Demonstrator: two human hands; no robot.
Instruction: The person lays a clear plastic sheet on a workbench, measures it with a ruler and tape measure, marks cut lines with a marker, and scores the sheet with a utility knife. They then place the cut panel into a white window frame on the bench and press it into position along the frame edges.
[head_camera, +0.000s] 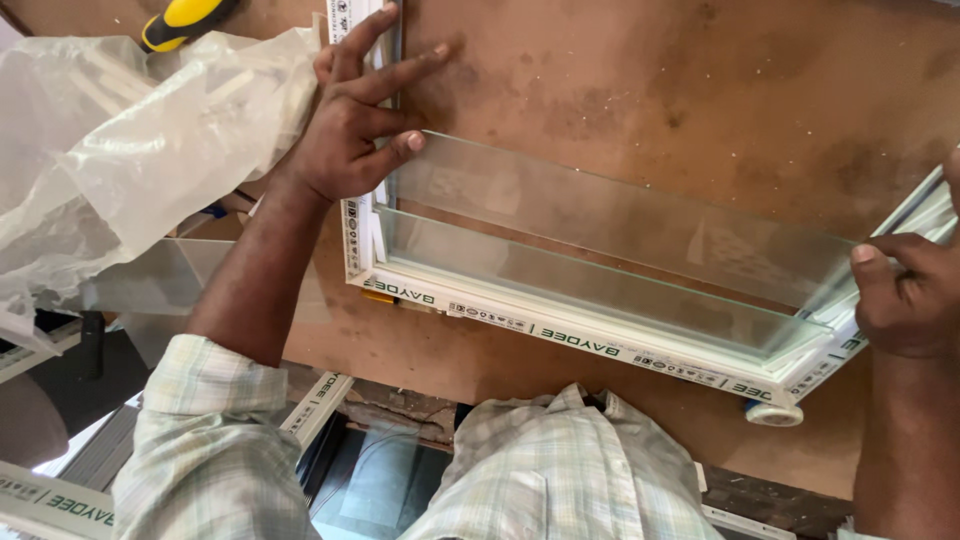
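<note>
A white plastic window frame (560, 335) lies flat on a brown board table (640, 90). A clear glass pane (620, 215) rests tilted in it, its near edge down in the frame and its far edge raised. My left hand (350, 125) grips the pane's left edge against the frame's left rail, fingers spread over the rail. At the right, my right hand (905, 295) curls around the pane's right edge by the frame's right rail (925, 210).
A crumpled clear plastic bag (130, 140) holding pale strips lies at the left. A yellow and black tool handle (185, 18) sits at the top left. Spare white frame profiles (55, 500) and a glass sheet (380, 480) lie below the table's near edge.
</note>
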